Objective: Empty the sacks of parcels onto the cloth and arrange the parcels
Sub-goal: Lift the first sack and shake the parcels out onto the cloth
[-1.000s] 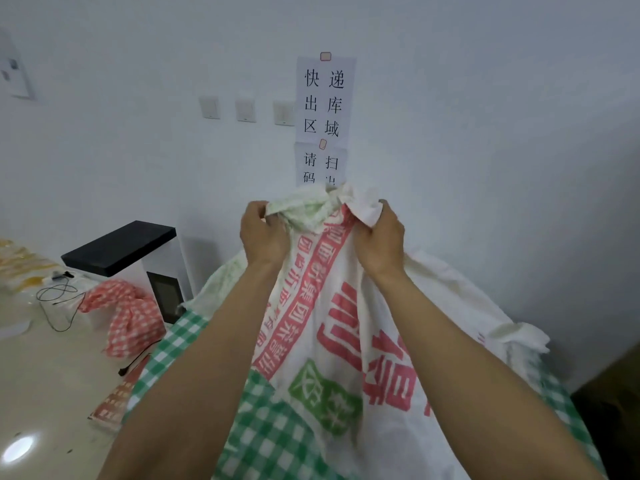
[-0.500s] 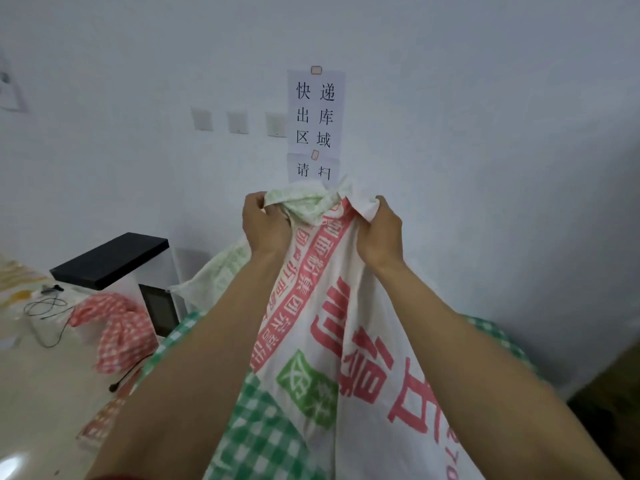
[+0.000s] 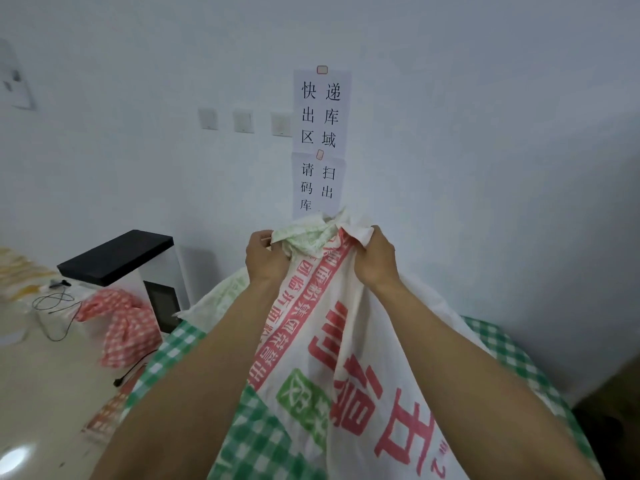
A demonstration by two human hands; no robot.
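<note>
We've got both arms stretched forward. The left hand (image 3: 266, 258) and right hand (image 3: 375, 258) each have their fingers curled tight round the bunched top of the white woven sack with red and green print (image 3: 346, 358). It's held up over the green-and-white checked cloth (image 3: 263, 438). The sack hides its contents and most of the cloth. The wall's close behind, with open room on the left.

sack (image 3: 349, 344): white woven, red and green print; top bunched at frame centre, body draping to the lower right.
cloth (image 3: 263, 434): green-and-white check, lower centre and right, beneath the sack.
</note>
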